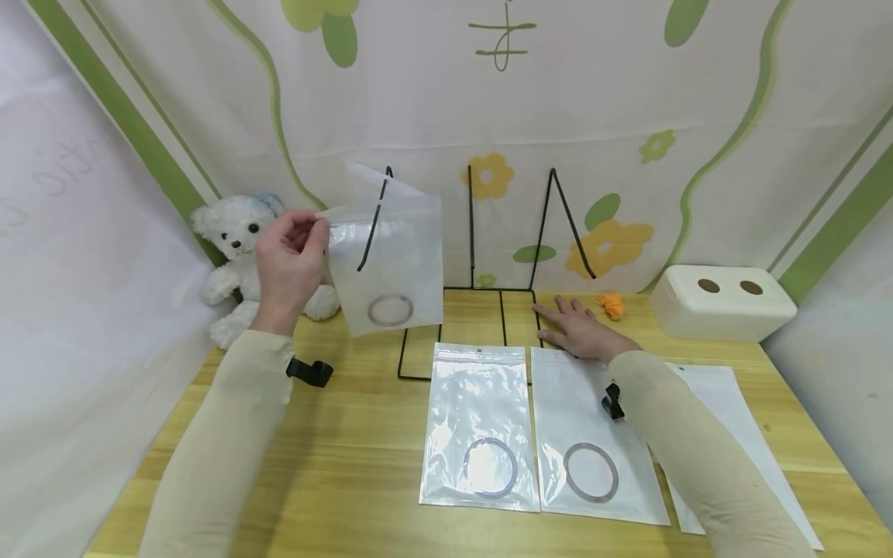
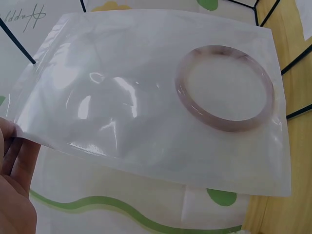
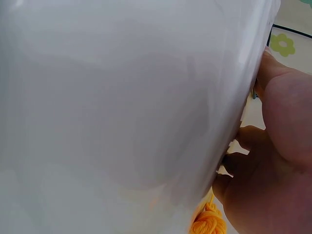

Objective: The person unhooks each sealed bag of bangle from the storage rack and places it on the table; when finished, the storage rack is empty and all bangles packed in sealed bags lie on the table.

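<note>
My left hand (image 1: 289,256) pinches the top left edge of a clear zip-lock bag (image 1: 405,248) and holds it up. A pinkish bangle (image 2: 229,126) lies inside, near the bag's bottom. The left prong of a black wire display rack (image 1: 471,232) crosses the bag's upper part in the head view. My right hand (image 1: 575,329) rests with spread fingers at the right side of the rack's base, holding nothing. Just below it lies a second bagged bangle (image 1: 591,497), its bag (image 1: 572,395) partly under my right forearm. Another zip-lock bag (image 1: 474,418) with a bangle lies beside that one.
A third bag (image 1: 746,434) lies farther right on the wooden table (image 1: 349,473), partly hidden by my right sleeve. A white teddy bear (image 1: 240,232) sits behind my left hand. At the back right are a small orange yarn bundle (image 1: 611,305) and a white box (image 1: 725,306).
</note>
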Demonstrator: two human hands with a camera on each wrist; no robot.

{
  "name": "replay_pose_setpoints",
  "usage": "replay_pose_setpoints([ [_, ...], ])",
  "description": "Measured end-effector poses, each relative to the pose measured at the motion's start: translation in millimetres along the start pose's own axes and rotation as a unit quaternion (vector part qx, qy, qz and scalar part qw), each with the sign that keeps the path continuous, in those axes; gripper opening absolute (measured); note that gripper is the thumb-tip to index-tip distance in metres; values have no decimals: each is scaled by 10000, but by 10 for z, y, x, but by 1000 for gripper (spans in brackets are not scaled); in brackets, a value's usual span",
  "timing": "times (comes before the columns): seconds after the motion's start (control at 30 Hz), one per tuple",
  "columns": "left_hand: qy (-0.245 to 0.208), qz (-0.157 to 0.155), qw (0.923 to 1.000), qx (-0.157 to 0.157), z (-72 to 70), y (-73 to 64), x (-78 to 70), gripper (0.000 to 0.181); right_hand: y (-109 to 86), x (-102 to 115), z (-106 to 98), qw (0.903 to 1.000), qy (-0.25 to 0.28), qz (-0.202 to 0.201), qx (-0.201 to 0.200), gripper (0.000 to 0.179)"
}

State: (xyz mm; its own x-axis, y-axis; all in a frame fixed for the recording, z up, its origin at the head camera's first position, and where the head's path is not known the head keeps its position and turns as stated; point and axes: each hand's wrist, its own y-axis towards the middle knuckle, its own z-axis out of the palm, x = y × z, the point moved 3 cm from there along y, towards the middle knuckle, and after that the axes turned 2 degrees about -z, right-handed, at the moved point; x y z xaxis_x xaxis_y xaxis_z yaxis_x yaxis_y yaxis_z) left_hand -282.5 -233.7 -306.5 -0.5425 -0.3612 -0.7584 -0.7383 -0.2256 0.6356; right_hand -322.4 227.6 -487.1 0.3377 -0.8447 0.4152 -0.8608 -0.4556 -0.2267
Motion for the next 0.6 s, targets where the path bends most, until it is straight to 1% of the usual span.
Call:
replay_pose_setpoints([
  [0.3, -197, 94, 9998, -25, -60, -73, -38, 21, -13, 17, -15, 10000, -3, -39, -13, 68],
  [0.43, -289, 83, 9995, -52, -89, -94, -60, 21, -15, 30, -19, 10000, -15, -37, -40, 68],
  [0.6, -267, 85, 9996, -25, -125, -132, -103, 20, -21, 51, -19, 10000, -15, -16, -15, 68],
])
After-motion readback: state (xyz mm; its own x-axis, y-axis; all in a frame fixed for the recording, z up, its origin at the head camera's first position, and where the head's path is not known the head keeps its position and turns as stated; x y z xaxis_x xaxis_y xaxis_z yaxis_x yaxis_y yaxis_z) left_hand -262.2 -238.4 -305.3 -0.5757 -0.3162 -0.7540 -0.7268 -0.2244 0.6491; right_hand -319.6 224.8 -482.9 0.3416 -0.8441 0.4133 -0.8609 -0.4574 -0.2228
